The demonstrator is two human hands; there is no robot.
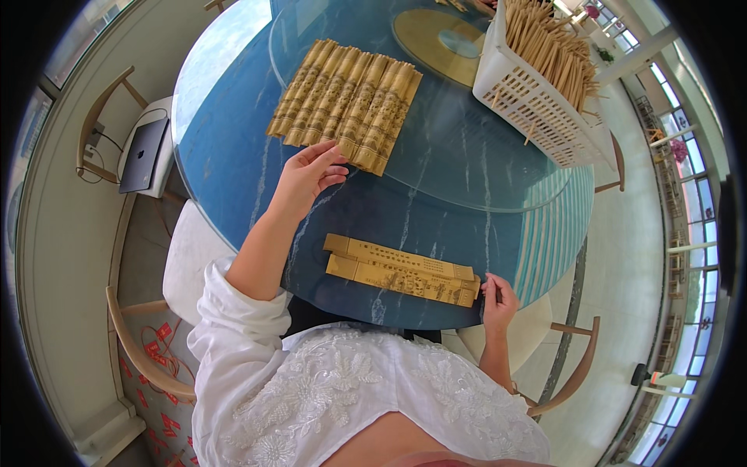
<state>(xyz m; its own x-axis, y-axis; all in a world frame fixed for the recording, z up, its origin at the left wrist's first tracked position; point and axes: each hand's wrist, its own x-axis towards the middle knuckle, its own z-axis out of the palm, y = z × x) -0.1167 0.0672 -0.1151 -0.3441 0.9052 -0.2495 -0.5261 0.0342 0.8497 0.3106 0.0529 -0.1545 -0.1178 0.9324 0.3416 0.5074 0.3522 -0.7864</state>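
My left hand (pixel 313 173) reaches to the near edge of a row of long gold printed paper sleeves (pixel 346 97). Its thumb and forefinger pinch at the end of one sleeve, while the other fingers curl loosely. Closer to me lies another long gold sleeve (pixel 401 279), flat, slightly slanted, with a fold along its length. My right hand (pixel 499 300) is at that sleeve's right end, by the table's edge. Its fingers are curled together, and whether they grip the sleeve's tip or something small is hidden.
The round blue marbled table (pixel 436 233) carries a glass turntable with a gold centre disc (pixel 438 45). A white slotted basket (pixel 537 109) full of wooden sticks (pixel 548 50) stands at the far right. Chairs surround the table; a dark laptop (pixel 145 156) rests on one at left.
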